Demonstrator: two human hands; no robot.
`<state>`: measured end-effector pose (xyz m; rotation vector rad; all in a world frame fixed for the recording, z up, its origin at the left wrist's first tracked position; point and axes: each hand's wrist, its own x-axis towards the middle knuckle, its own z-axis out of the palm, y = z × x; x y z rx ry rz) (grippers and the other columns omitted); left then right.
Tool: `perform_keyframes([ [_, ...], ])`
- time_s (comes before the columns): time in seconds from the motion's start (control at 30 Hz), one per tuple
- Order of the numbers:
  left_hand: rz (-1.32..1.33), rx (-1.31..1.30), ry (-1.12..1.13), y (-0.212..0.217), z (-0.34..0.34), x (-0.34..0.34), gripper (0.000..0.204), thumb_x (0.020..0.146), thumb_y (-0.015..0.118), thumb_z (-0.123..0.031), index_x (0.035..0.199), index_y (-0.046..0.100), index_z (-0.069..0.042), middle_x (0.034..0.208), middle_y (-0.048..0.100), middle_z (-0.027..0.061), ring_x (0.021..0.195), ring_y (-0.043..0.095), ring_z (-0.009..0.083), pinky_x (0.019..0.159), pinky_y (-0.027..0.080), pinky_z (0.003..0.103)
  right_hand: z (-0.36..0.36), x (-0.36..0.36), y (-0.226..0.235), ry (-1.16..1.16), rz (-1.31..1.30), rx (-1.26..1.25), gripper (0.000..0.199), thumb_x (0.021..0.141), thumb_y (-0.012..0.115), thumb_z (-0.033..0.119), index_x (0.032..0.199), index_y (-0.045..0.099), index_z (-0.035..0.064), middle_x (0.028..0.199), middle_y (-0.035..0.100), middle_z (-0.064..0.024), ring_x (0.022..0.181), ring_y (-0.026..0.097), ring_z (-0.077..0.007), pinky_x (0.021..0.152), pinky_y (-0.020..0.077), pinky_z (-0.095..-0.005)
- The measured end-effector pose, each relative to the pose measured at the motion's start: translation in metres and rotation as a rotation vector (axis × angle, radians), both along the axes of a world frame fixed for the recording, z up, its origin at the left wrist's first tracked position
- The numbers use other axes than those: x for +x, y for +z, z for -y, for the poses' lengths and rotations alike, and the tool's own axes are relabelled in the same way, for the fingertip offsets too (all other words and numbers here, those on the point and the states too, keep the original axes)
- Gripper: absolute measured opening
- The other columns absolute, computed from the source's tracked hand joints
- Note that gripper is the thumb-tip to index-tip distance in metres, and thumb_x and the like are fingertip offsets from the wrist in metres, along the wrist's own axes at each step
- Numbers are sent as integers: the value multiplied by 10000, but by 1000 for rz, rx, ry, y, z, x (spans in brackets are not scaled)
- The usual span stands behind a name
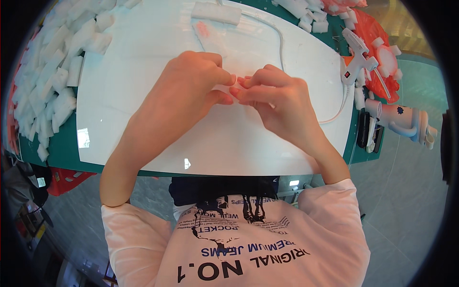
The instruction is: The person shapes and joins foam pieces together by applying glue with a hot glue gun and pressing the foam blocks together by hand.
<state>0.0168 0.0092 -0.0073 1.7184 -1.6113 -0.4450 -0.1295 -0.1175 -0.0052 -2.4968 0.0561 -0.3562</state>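
Note:
Over the white tabletop my two hands meet, fingertips almost touching. My left hand is closed in a pinch, thumb and forefinger toward the right. Facing it, my right hand pinches too, its fingers curled. A pale, thin bit seems to show between the fingertips, but it is too small and washed out to name. Just beyond my hands lies a whitish, see-through strip with a pink patch. Behind that sits a white block with a cord, resembling a power strip.
White foam pieces are heaped along the left edge. At the right stand a white glue gun, a red plastic bag with foam bits, a dark case and a pale tumbler. A white cord curves across the tabletop.

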Motion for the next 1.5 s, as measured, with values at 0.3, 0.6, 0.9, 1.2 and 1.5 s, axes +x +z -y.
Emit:
perform_keyframes([
  [0.3,9,12,70,-4,0,-13,138,626,701,-16,751,643,-20,656,522,100,611,522,264,550,409,342,-15,-4,-16,-124,147,-64,93,696,653,-35,736,657,48,681,560,-47,618,491,-202,527,451,-291],
  [0.6,52,9,90,-6,-1,-15,127,643,690,-14,733,600,-7,651,510,100,603,525,264,525,409,342,-23,-9,-33,-165,313,-157,95,697,661,-32,747,626,41,723,552,-14,691,507,-191,574,473,-260],
  [0.9,48,-134,18,-10,-3,-16,56,699,548,-1,711,499,22,696,493,132,703,485,303,610,410,374,-24,-6,-37,-170,385,-251,78,705,671,-9,731,607,25,739,551,-17,705,505,-188,582,473,-255],
  [1.2,76,-30,44,-16,4,-3,153,621,710,-17,766,667,3,686,575,117,655,530,260,595,431,360,-10,-2,-11,-103,152,-79,141,644,628,-72,720,641,47,701,586,-66,678,529,-218,579,469,-297],
  [1.5,143,-47,48,-14,4,-7,157,609,702,-10,760,662,4,680,568,104,671,528,248,593,440,347,-2,-1,-12,-111,75,105,115,626,638,-77,646,650,35,646,596,-82,631,558,-219,553,467,-313],
])
